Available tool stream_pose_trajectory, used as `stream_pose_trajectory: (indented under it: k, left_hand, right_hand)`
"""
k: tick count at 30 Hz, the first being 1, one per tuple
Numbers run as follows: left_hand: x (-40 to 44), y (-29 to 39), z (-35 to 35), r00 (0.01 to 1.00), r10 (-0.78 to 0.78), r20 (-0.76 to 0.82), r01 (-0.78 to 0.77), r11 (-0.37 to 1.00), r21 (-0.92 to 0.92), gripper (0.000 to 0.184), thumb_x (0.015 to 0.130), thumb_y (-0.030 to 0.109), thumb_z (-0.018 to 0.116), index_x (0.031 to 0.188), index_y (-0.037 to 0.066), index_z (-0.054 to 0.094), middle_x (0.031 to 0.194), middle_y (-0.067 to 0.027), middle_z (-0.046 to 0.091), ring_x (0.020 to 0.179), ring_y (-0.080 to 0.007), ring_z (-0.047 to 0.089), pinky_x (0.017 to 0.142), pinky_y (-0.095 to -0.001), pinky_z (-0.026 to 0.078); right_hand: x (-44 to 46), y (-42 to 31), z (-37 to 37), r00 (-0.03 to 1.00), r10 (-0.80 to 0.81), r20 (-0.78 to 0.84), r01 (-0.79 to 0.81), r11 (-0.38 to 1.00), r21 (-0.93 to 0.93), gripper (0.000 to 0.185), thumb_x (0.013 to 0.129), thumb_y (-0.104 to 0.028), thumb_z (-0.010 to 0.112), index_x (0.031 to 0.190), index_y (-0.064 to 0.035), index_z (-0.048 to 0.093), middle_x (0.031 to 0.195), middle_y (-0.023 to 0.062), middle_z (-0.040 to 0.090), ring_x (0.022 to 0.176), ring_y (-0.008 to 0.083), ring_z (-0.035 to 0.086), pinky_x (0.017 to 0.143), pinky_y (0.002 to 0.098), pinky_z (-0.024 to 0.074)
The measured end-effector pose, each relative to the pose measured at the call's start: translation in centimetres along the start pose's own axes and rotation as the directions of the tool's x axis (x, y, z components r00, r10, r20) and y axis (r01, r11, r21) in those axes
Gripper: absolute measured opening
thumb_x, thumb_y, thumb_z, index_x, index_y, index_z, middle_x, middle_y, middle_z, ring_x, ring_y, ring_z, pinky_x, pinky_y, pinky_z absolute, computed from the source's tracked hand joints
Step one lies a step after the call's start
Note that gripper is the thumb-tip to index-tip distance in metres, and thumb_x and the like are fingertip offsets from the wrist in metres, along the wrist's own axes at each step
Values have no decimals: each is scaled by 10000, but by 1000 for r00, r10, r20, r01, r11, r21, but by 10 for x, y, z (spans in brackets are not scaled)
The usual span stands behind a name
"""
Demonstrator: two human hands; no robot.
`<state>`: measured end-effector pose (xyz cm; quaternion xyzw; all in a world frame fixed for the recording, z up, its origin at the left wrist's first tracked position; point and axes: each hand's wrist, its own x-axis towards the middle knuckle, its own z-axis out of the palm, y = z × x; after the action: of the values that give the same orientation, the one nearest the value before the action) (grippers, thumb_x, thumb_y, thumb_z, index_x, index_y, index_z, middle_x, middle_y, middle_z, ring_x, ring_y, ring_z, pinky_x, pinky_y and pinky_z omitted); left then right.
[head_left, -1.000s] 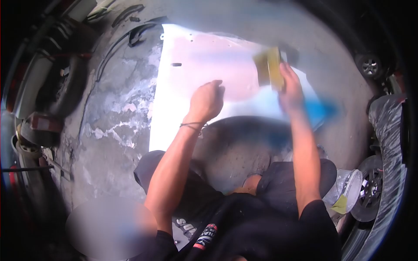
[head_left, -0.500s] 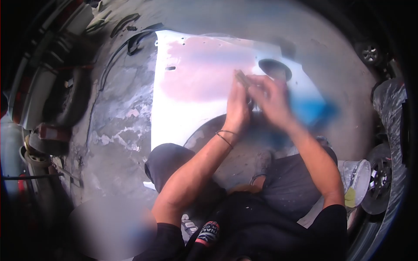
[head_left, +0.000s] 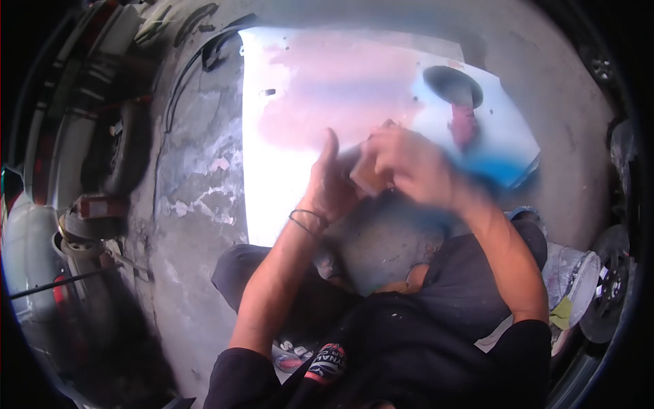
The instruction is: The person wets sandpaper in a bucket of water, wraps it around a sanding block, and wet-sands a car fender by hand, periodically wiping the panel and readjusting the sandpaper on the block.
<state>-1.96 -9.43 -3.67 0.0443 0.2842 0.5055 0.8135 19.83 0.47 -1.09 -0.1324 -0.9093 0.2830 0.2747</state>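
Observation:
My right hand (head_left: 415, 163) grips a small flat brown piece (head_left: 370, 174), perhaps folded sandpaper; motion blur hides its exact kind. Facing it, my left hand (head_left: 330, 183) is open, thumb raised and palm turned toward the piece. Whether the left fingers touch the piece I cannot tell. Beneath and beyond both hands lies a white car fender (head_left: 272, 184) with a broad pinkish patch (head_left: 320, 95) and a blue area (head_left: 504, 167) at its right end. On the fender's right part is a dark round dish-like shape (head_left: 443, 80) with a reddish blurred thing (head_left: 464, 126) below it.
A translucent bucket (head_left: 579, 273) stands at the right, beside a wheel (head_left: 611, 273). Car parts and a tyre (head_left: 126, 150) crowd the left side. A black strip (head_left: 178, 88) lies on the stained concrete floor (head_left: 197, 184). My bent knees flank the work.
My hands have moved apart and lower against the fender. The left thumb now stands away from the fingers, and the brown piece has tilted over in my right hand. The view has shifted slightly.

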Motion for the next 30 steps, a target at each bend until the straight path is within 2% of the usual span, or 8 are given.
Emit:
stream_pose_trajectory:
  k: [1,3,7,9,14,19,22,30]
  left_hand:
    - [2,-2,-5,1000,-4,-14,4,1000,-4,868,1117,735,414,1654,55,461,1527,-151,607,1339,-286,630,1100,-458,526]
    - [13,-1,-19,988,138,-73,-103,928,357,708,1136,610,522,1575,55,544,1427,-113,665,1244,-226,666,1053,-403,549]
    - [31,-3,-1,938,347,15,-337,900,277,687,1104,563,625,1527,26,552,1337,-106,689,1217,-212,667,1083,-420,553]
    - [42,-12,14,924,382,28,-378,899,221,659,1123,542,600,1543,38,536,1308,-98,679,1201,-225,662,1080,-422,555]
    - [61,-33,30,959,272,75,-281,946,161,550,1173,455,520,1551,55,540,1373,-104,644,1252,-235,641,1073,-402,548]
    - [63,-42,36,930,368,1,-352,887,299,525,1205,387,459,1584,27,502,1334,-95,648,1218,-216,639,1065,-384,533]
    - [56,-43,42,860,506,-71,-486,852,193,595,1203,389,492,1681,39,428,1445,-144,664,1310,-255,653,1125,-401,537]
    - [65,-64,38,712,700,53,-587,553,591,513,1217,384,401,1382,-24,664,1217,-123,740,1098,-205,686,978,-365,555]
  right_hand:
    - [0,0,3,981,-178,71,187,971,-147,286,909,-41,716,1194,-69,720,1406,140,685,1366,378,633,1188,485,503]
    - [-3,-14,14,981,-193,-26,184,962,-204,252,898,-9,693,1138,-68,744,1395,145,689,1359,401,626,1205,516,474]
    - [-3,-22,16,968,133,-212,-178,961,-210,223,927,-50,759,1148,-60,746,1275,171,702,1231,381,669,1070,469,545]
    - [10,-44,10,750,627,-211,-575,776,261,264,938,-91,818,1181,-50,726,1186,165,694,1109,335,678,952,425,572]
    - [-12,-18,10,771,502,-392,-521,851,65,236,942,-95,818,1096,-42,647,1057,77,629,944,215,620,802,343,523]
    - [-18,1,8,740,585,-331,-587,803,104,338,891,-199,875,1126,-82,661,1085,135,689,1043,297,714,852,389,583]
    - [-16,-24,-10,550,830,-91,-621,480,620,273,988,-109,797,1203,-50,638,1082,16,699,1061,113,682,882,285,569]
    - [-44,-60,2,675,642,-365,-516,764,388,436,893,-120,866,1268,-58,652,1185,97,693,1007,230,711,862,355,602]
